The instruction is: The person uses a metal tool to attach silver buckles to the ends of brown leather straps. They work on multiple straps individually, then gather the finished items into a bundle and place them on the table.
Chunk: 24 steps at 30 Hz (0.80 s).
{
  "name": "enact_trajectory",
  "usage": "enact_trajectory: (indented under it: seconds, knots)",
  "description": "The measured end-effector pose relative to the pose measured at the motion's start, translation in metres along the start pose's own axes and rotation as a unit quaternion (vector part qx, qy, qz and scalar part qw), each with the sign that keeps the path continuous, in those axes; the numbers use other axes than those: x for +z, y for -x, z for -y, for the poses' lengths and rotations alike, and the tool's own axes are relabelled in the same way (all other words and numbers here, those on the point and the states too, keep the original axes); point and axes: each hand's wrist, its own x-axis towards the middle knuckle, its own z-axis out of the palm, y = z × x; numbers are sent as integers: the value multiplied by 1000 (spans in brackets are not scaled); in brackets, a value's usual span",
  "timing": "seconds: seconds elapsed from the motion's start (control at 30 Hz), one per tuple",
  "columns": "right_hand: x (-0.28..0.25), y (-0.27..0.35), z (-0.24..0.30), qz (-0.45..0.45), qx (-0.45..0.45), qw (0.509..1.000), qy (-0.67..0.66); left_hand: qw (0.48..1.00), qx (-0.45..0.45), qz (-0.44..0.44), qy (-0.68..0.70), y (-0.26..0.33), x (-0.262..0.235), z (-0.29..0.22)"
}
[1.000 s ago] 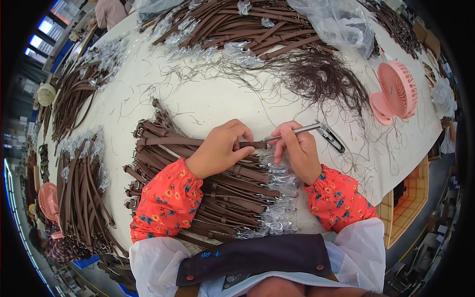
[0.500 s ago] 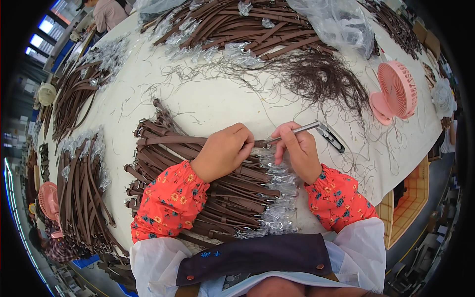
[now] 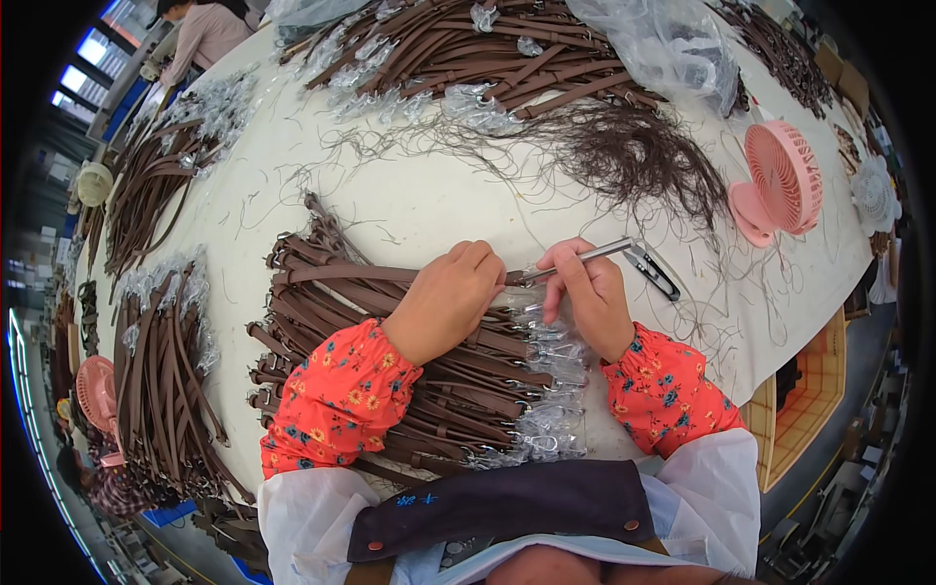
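My left hand (image 3: 447,300) is closed on a brown strap (image 3: 375,276) near its right end, above a layered bundle of similar straps (image 3: 439,400). Clear plastic wraps the metal clips (image 3: 554,356) along the bundle's right side. In my right hand (image 3: 588,292), thumb and fingers pinch a slim silver metal tool (image 3: 606,250), its front tip at the end of the held strap. Just right of that hand is a black-and-silver snipper-like piece (image 3: 655,275); I cannot tell whether it is joined to the silver tool.
Loose dark threads (image 3: 639,161) lie heaped beyond my hands. A pink fan (image 3: 780,180) stands at the right. More strap piles (image 3: 478,49) with plastic bags (image 3: 673,49) cover the far side, and another bundle (image 3: 161,390) lies left. A person (image 3: 210,44) is at the far left.
My left hand has shifted slightly right along the strap, nearer the tool's tip. The right hand stays almost in place with the silver tool. The far-left person has moved a little.
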Motion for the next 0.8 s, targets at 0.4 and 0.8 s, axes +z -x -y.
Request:
enact_trajectory:
  seconds: [0.4, 0.8]
  knots:
    - [-2, -1, -4, 26, -1, 1000, -3, 987, -86, -7, 134, 0, 1, 8]
    - [-1, -1, -1, 33, -2, 999, 24, 987, -84, -7, 134, 0, 1, 10]
